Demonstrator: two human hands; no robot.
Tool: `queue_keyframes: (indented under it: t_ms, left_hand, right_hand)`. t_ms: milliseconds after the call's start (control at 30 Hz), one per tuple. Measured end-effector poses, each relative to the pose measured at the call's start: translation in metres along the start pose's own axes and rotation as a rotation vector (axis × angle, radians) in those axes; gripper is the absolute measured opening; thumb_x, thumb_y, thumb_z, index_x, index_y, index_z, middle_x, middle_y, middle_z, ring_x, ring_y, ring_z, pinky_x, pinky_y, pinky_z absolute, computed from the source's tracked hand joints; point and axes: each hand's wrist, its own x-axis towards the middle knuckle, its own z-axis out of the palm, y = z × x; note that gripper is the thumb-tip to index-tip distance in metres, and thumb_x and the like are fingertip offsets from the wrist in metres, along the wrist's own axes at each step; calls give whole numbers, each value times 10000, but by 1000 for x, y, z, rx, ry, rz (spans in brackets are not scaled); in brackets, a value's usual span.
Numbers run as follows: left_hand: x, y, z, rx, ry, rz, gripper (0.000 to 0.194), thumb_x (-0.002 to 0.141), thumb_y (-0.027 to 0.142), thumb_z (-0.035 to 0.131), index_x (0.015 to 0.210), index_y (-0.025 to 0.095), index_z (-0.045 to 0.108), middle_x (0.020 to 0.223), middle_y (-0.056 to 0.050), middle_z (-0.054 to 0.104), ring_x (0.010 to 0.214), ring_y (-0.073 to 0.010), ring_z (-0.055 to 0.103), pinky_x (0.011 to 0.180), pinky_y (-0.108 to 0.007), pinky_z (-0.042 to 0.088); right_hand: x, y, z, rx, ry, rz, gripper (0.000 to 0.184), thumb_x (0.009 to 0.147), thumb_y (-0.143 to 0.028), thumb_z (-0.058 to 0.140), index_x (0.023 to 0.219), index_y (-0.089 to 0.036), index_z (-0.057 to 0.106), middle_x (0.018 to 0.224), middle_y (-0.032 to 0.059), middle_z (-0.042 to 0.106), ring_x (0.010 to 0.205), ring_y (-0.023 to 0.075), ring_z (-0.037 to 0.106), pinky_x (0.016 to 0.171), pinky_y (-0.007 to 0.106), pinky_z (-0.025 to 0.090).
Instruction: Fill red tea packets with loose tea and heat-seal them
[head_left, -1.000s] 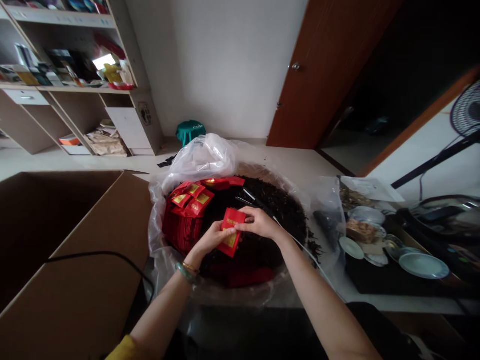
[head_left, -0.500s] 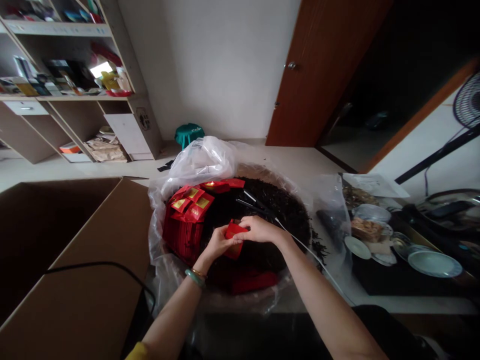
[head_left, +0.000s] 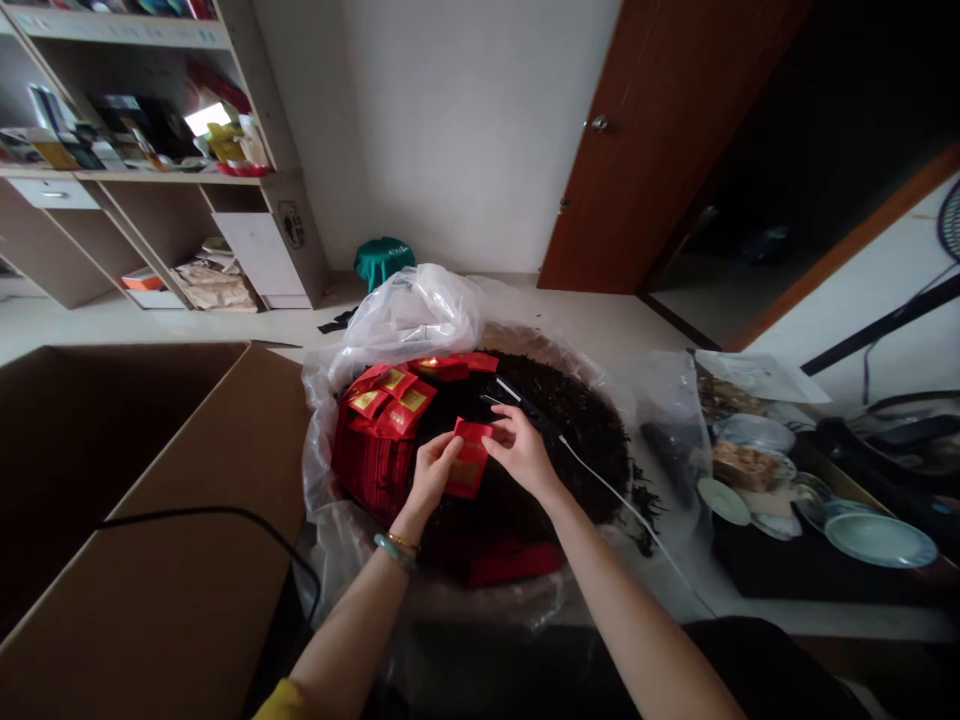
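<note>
Both hands hold one small red packet (head_left: pixel 468 468) with a gold label above a heap of dark loose tea leaves (head_left: pixel 577 430). My left hand (head_left: pixel 433 474) pinches its left edge, a green bangle on the wrist. My right hand (head_left: pixel 521 450) pinches its top right corner. The leaves lie in a round basket lined with clear plastic (head_left: pixel 330 540). A stack of red packets (head_left: pixel 375 440) fills the basket's left side. A dark tool with a white cord (head_left: pixel 525 408) rests on the leaves behind my right hand.
A large open cardboard box (head_left: pixel 150 560) stands at the left with a black cable over it. At the right a dark tray (head_left: pixel 787 560) carries plates and small dishes. Shelves, a green stool (head_left: pixel 382 260) and a brown door stand behind.
The packet was lowered toward the leaves half a second ago and is now lifted slightly and held more upright. Both hands have kept their grip on it.
</note>
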Motion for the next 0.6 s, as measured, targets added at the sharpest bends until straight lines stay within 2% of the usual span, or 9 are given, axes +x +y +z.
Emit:
queue_keyframes:
  t_ms: [100, 233, 333, 500, 600]
  left_hand:
    - [1, -2, -2, 0, 32, 7, 429, 668, 499, 707, 881, 127, 733, 828, -71, 741, 736, -207, 668, 705, -292, 502]
    - [-1, 0, 0, 9, 39, 30, 384, 630, 437, 745, 875, 142, 730, 850, -62, 741, 765, -200, 665, 724, -281, 506]
    - [-2, 1, 1, 22, 55, 17, 324, 640, 423, 739, 809, 147, 735, 792, -47, 734, 709, -178, 650, 672, -260, 499]
    - [-1, -3, -1, -2, 53, -33, 295, 601, 416, 768, 710, 144, 728, 683, -29, 707, 619, -153, 613, 606, -245, 474]
    - [-1, -4, -1, -44, 28, -61, 318, 591, 432, 776, 692, 138, 712, 661, -19, 690, 599, -140, 601, 590, -236, 465]
  right_hand:
    - [-6, 5, 8, 55, 74, 57, 312, 690, -360, 664, 939, -172, 641, 856, 73, 724, 779, 212, 675, 731, 342, 540]
    - [-13, 5, 11, 8, 92, 126, 256, 692, -421, 665, 766, -176, 675, 765, 65, 728, 719, 223, 664, 715, 346, 530]
    - [-15, 3, 10, -58, 59, 119, 256, 699, -434, 655, 751, -185, 680, 758, 59, 727, 711, 222, 658, 711, 342, 524]
    - [-12, 1, 11, -80, -21, 121, 325, 687, -431, 676, 889, -178, 701, 813, 59, 734, 738, 222, 662, 712, 333, 525]
    - [-9, 1, 9, -82, -28, 128, 279, 677, -425, 686, 795, -174, 716, 774, 64, 735, 732, 229, 665, 713, 333, 518]
